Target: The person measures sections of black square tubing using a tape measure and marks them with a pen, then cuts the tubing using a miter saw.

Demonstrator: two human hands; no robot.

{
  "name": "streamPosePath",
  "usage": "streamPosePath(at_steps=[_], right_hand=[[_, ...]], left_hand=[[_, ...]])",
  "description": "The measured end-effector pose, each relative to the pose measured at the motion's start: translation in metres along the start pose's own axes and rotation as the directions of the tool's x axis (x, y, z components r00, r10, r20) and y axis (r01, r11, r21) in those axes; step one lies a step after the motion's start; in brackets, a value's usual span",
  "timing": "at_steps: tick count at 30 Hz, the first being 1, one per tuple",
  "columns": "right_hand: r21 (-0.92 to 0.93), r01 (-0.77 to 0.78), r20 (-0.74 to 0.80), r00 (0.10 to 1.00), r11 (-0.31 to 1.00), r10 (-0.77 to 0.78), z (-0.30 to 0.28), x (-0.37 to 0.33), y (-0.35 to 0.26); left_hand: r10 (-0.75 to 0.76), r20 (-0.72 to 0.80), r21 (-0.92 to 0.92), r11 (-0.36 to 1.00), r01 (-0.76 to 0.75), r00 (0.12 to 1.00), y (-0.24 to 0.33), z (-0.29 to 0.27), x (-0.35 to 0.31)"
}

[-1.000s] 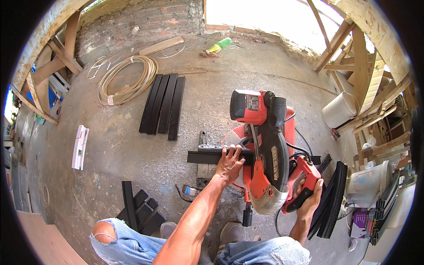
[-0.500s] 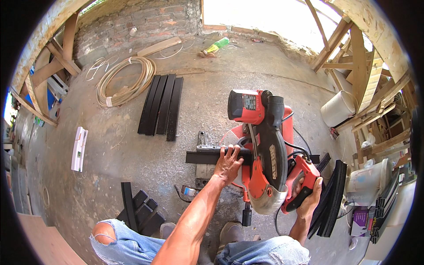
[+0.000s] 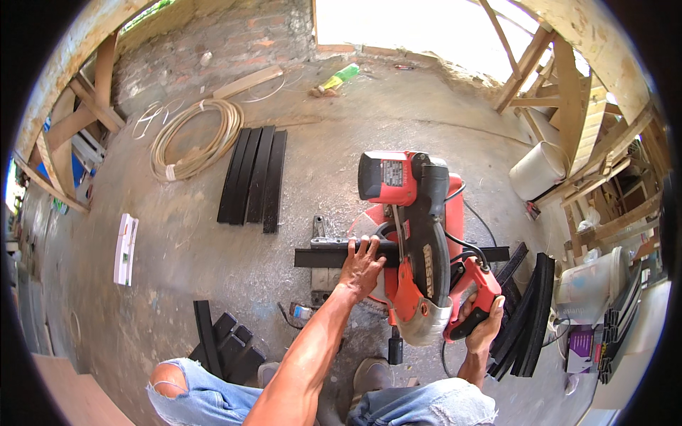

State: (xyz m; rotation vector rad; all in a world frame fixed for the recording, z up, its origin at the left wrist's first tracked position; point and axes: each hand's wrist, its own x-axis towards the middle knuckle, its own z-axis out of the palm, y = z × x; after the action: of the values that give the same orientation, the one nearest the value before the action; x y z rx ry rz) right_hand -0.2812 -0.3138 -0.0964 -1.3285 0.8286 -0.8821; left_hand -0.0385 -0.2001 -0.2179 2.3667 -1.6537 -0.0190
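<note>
The left hand (image 3: pixel 361 271) held the black strip (image 3: pixel 320 258) down, its fingers slightly apart and hooked over the top edge; the right hand (image 3: pixel 484 323) was closed around the red and black handle (image 3: pixel 486 285) of the saw. Beneath everything spread the grey concrete floor (image 3: pixel 177 263), scattered with pale specks around the saw; beyond it rose a worn brick wall (image 3: pixel 213 42), and wooden frames (image 3: pixel 568 85) leaned in along both sides. The red and black saw (image 3: pixel 428 245) stood on the floor in front of the person, its head over the work; a pale coil of hose (image 3: pixel 160 145) lay farther off to the left. The black strip ran crosswise through the saw, one end jutting out left of the left hand and the other showing to the right of the saw head; the guard hid the cut, so one could not tell whether the blade touched it. A bunch of long black lengths (image 3: pixel 534 319) lay just beside the right hand; a white bucket (image 3: pixel 538 170) was tipped on its side farther up. Four black bars (image 3: pixel 260 174) lay side by side near the hose; shorter black pieces (image 3: pixel 231 339) were heaped by the left knee; smaller than these was a green and yellow bottle (image 3: pixel 339 78), lying near the wall.
</note>
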Motion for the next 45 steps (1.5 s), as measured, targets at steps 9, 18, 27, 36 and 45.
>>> streamPosePath(at_steps=[9, 18, 27, 36, 45], right_hand=[[-0.090, 0.016, 0.152, 0.988, 0.996, -0.002, 0.022, 0.026, -0.052], [-0.016, -0.099, 0.289, 0.952, 0.995, 0.099, 0.045, 0.102, -0.130], [0.304, -0.119, 0.359, 0.933, 0.945, 0.002, 0.072, 0.180, -0.133], [0.338, 0.345, -0.253, 0.929, 0.875, -0.269, 0.076, 0.170, -0.092], [-0.382, 0.742, 0.504, 0.667, 0.550, -0.549, 0.066, -0.036, 0.037]], left_hand=[[0.064, -0.082, 0.009, 0.998, -0.064, 0.995, -0.018, 0.013, -0.010], [0.097, -0.160, -0.029, 0.994, -0.103, 0.982, -0.018, 0.014, -0.021], [-0.070, -0.304, -0.065, 0.997, 0.053, 0.950, -0.066, -0.038, -0.063], [-0.017, 0.059, -0.189, 0.982, 0.028, 0.998, -0.142, -0.051, -0.095], [0.224, 0.360, 0.019, 0.969, -0.247, 0.906, -0.117, -0.168, -0.089]])
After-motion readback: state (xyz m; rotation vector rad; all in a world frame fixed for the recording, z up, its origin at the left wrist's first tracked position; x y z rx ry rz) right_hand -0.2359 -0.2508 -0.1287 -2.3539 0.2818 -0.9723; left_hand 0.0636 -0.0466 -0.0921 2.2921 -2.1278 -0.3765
